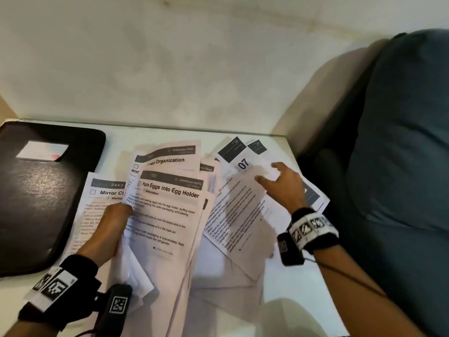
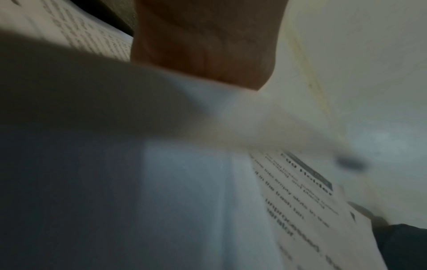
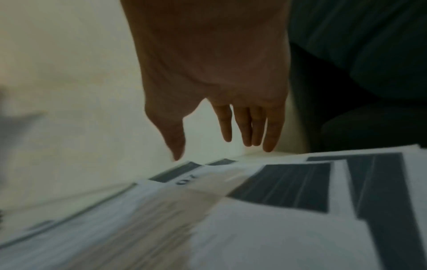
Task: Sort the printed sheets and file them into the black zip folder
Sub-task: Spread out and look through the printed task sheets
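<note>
We see the printed sheets (image 1: 170, 215) spread in a loose, overlapping fan across the middle of the white bench (image 1: 303, 300), reaching from its back edge toward the near edge. They are white pages with dark header bars and black text. One on top reads "Place Eggs into Egg Holder" (image 1: 170, 190); behind it another shows the word "Organization" (image 1: 170, 161); a third, partly covered at the left, begins "Mirror" (image 1: 107, 192). Toward the back right corner lie sheets with large dark blocks, one marked "07" (image 1: 243, 164).

The black zip folder (image 1: 41, 190) lies flat at the back left corner of the bench, closed as far as we can tell, with a glossy cover and a pale label (image 1: 42, 152) on top. Its right edge sits over the left margin of the "Mirror" sheet.

Our left hand (image 1: 109, 229) grips the left edge of the egg-holder bundle: the thumb side lies on top and the fingers are tucked under the paper, so the grip is pinching the sheets. The left wrist view shows only the blurred hand (image 2: 203, 45) against lifted paper.

Our right hand (image 1: 281, 186) hovers over the sheets near the "07" page, its grip spread, fingers straight and holding nothing. In the right wrist view the fingertips (image 3: 269, 144) hang just above the pages; we cannot tell whether they touch.

A dark blue cushion (image 1: 401, 154) stands beside the right edge of the bench.
</note>
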